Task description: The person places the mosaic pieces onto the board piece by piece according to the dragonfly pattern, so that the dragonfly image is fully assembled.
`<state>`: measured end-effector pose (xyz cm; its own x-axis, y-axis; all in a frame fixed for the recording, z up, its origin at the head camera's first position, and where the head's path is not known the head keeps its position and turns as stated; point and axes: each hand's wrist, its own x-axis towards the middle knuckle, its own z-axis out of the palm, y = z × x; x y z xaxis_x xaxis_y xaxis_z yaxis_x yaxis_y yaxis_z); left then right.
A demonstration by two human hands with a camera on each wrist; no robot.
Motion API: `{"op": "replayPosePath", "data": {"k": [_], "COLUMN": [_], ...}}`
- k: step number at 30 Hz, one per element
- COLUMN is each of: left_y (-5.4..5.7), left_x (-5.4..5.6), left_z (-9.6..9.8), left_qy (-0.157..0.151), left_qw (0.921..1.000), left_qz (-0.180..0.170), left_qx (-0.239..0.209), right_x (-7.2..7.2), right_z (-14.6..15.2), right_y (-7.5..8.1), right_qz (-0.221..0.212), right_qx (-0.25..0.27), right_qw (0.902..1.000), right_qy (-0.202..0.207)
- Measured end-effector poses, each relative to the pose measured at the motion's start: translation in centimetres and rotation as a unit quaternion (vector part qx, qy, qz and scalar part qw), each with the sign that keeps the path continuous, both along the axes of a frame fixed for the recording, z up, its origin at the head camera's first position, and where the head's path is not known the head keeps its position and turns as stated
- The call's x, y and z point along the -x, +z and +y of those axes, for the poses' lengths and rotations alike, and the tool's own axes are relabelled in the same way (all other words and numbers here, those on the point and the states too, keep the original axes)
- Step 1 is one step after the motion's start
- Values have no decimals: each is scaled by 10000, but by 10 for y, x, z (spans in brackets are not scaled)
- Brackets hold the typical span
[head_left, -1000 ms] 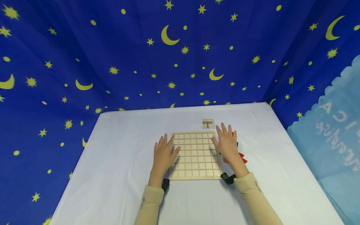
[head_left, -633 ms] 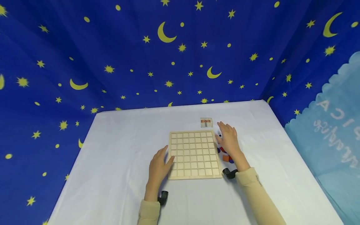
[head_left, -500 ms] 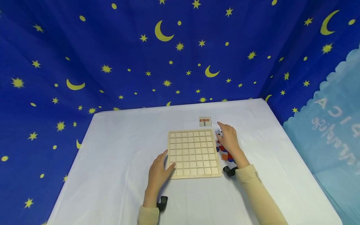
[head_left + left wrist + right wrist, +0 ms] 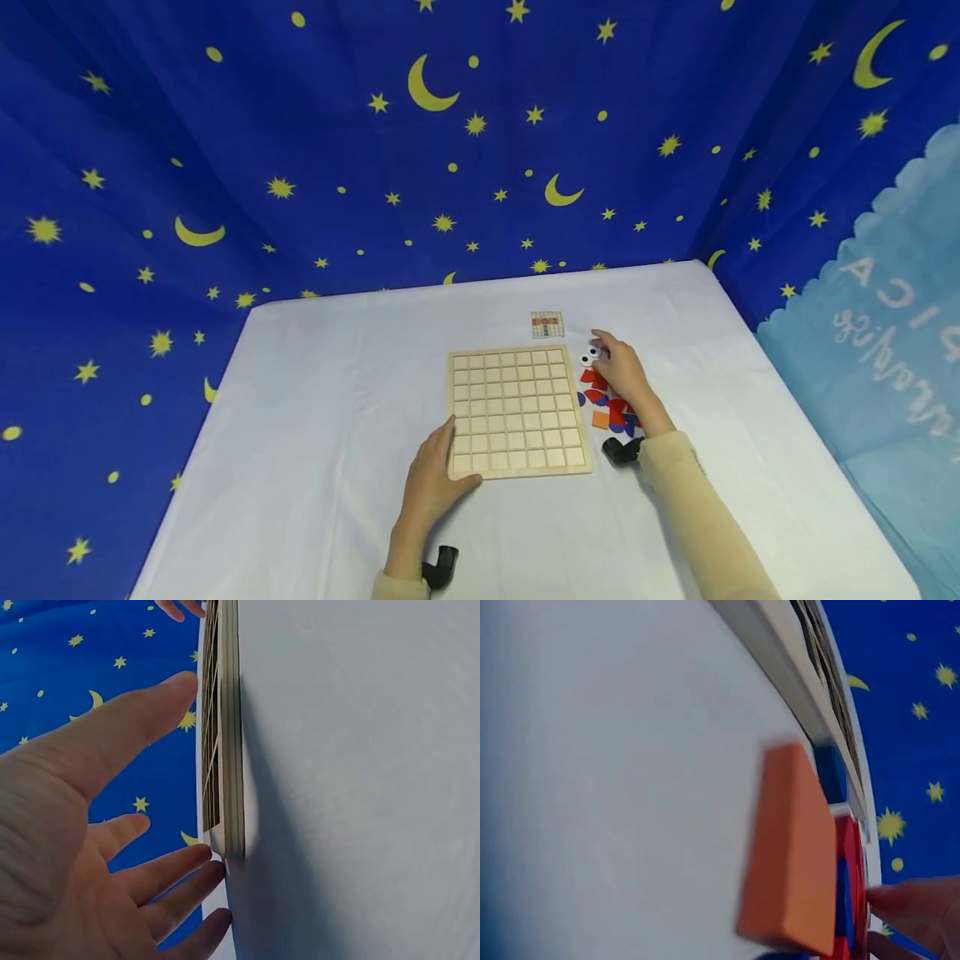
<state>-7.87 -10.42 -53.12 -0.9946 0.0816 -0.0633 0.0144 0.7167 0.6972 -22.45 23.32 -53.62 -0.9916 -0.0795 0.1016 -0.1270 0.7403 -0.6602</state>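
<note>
A wooden grid board [image 4: 517, 408] with square cells lies flat on the white table. My left hand [image 4: 431, 479] is at its near left corner, fingers extended and thumb spread along the near edge. In the left wrist view the fingertips are close to the board's corner; whether they touch it I cannot tell. My right hand [image 4: 626, 371] hovers low over the loose pieces right of the board, thumb and forefinger apart near two round eye pieces [image 4: 586, 360]. Red pieces [image 4: 595, 397], blue ones and an orange square block [image 4: 810, 855] lie there, partly covered by the hand.
A small pattern card [image 4: 547, 324] with a gridded orange and grey figure lies beyond the board. Black wrist-worn devices [image 4: 441, 567] hang at both wrists. Blue star-and-moon cloth [image 4: 337, 125] walls the table's back and sides.
My left hand has drawn back from over the board's left side to its near left corner. My right hand has shifted slightly right, uncovering the eye pieces and more coloured pieces.
</note>
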Motion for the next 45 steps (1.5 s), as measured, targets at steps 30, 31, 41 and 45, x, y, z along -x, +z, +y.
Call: {"op": "replayPosePath", "data": {"k": [30,31,41,45], "left_y": [-14,-14,-15,-15], "left_x": [-2,-2,-2,-2], "left_z": [-5,-5,-3,-4], "left_qy": [11,34,196,231], "left_qw": [9994,9994,9995,9995], "left_qz": [274,259,220,181], "left_qx": [207,216,140,141], "right_x": [25,25,21,18], "right_z": [25,24,20,14], "right_y": [-6,-6,2,9], "right_qz": [-578,-600,-519,-352], "right_qx": [328,346,319,404], "right_qw": [9970,9970,9978,9981], "right_qy": [383,352,254,313]}}
